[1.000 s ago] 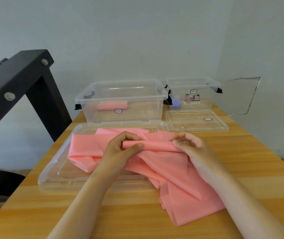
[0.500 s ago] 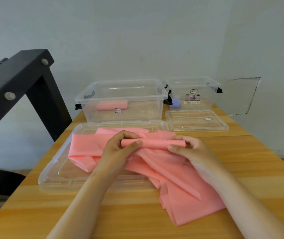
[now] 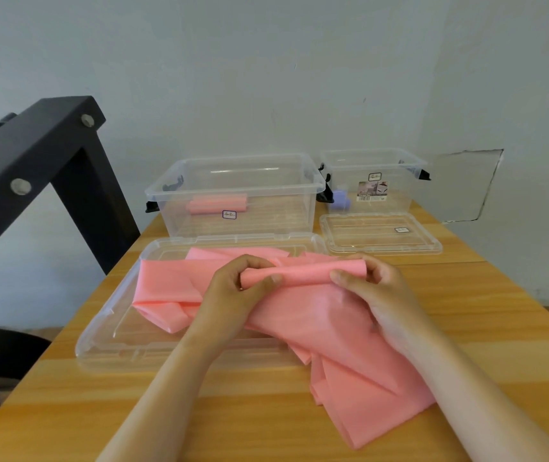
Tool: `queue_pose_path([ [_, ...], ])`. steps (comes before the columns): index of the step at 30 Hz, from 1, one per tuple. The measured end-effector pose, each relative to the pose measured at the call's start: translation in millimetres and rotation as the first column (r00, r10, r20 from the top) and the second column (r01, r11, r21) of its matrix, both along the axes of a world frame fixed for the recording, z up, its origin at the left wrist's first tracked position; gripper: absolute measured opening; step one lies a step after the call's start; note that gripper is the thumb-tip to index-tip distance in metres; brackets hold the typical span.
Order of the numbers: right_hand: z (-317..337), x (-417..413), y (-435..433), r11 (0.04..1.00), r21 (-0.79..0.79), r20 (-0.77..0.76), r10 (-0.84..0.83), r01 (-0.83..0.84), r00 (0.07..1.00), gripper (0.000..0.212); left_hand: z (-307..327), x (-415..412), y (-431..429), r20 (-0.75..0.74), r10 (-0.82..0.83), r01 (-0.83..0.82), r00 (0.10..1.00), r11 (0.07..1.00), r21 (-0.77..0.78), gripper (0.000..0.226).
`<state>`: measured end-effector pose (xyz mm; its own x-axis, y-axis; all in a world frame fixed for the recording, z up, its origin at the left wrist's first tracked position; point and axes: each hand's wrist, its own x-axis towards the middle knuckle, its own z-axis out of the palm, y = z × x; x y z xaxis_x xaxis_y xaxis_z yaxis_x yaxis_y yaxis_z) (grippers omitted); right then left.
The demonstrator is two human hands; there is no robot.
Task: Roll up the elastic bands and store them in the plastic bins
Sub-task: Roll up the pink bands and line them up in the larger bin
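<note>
Wooden worktop (image 3: 499,328) before a pale wall. We see the left hand (image 3: 236,295) and right hand (image 3: 379,291) each gripping the rolled edge of the pink elastic band (image 3: 343,331), draped over the near lid (image 3: 106,341); another roll (image 3: 216,205) lies in the far bin (image 3: 283,208).

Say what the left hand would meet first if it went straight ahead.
Past the left hand, likely the band's loose folds on the large lid, then the large bin's front wall; depth is unclear.
</note>
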<state>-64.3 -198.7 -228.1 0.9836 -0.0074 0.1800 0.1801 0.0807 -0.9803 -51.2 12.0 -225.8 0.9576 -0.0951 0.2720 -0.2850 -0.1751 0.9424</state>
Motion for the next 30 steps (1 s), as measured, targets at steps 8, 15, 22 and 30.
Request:
queue_pose_path([
  [8,10,-1,-2,0.990,0.137,-0.013,0.028,-0.026,1.000,0.005,4,-2,4,-0.250,-0.267,0.176,0.931,0.926,-0.335,0.012],
  [15,1,2,-2,0.998,0.056,-0.086,0.007,-0.002,0.996,0.016,0,1,3,-0.145,-0.026,-0.002,0.989,0.982,-0.190,0.011],
  [22,-2,4,-3,1.000,-0.023,-0.017,0.011,-0.012,1.000,0.028,-4,4,1,-0.114,-0.045,0.035,0.992,0.996,-0.088,0.004],
  [30,-2,3,-1,1.000,-0.017,-0.038,-0.025,0.024,0.999,0.009,-6,6,3,-0.103,-0.063,0.049,0.993,0.990,-0.134,0.028],
])
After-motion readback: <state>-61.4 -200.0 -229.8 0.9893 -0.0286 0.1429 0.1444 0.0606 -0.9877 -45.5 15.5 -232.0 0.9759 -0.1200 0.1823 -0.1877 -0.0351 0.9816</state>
